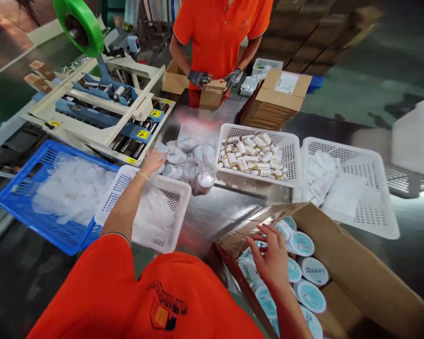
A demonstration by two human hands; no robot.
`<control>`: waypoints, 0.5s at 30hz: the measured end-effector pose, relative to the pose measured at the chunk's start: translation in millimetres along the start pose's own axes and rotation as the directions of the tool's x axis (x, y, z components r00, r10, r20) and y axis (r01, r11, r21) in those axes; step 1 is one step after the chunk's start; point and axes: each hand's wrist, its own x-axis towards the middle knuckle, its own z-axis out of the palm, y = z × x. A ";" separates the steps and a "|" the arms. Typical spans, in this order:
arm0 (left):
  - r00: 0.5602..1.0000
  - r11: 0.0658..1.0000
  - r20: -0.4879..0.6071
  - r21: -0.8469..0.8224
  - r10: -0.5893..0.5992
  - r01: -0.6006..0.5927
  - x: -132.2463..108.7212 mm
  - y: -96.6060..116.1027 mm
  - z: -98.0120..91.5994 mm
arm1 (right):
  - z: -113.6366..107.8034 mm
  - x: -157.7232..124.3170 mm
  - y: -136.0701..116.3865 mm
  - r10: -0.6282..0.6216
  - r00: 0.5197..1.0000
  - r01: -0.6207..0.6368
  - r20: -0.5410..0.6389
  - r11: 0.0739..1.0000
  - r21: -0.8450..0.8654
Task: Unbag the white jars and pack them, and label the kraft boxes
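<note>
Basically, left hand (151, 162) open, fingertips just beside bagged round tubs (187, 165) piled within reach at 12 o'clock; right hand (268, 256) open, fingers spread over teal-labelled round tubs (305, 296) packed in a cardboard carton (360, 263) at 4 o'clock.

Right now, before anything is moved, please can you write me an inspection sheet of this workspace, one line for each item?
surface: steel table, shiny.
job's things: clear-bagged round tubs; teal-labelled tubs in a cardboard box.
clutter: white basket of small bottles; blue basket of clear bags.
hands: left hand open at the bagged tubs; right hand open over the teal-labelled tubs.
cables: nothing seen.
surroundings: strapping machine with green reel; co-worker with a gloved hand on a small carton.
</note>
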 end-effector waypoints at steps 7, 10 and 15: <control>0.786 0.883 0.426 0.352 -0.448 0.312 -132.5 11.6 12.5 | 4.5 5.3 -8.9 -0.082 0.996 0.079 0.044 0.994 0.072; 0.823 0.919 0.412 0.224 -0.391 0.324 -163.8 15.1 11.3 | 2.1 4.5 -13.5 -0.120 0.990 0.110 0.078 0.987 0.119; 0.930 0.952 0.346 -0.224 -0.122 0.208 -170.9 48.8 -21.1 | 2.4 1.3 -19.9 -0.158 0.976 0.118 0.152 0.963 0.244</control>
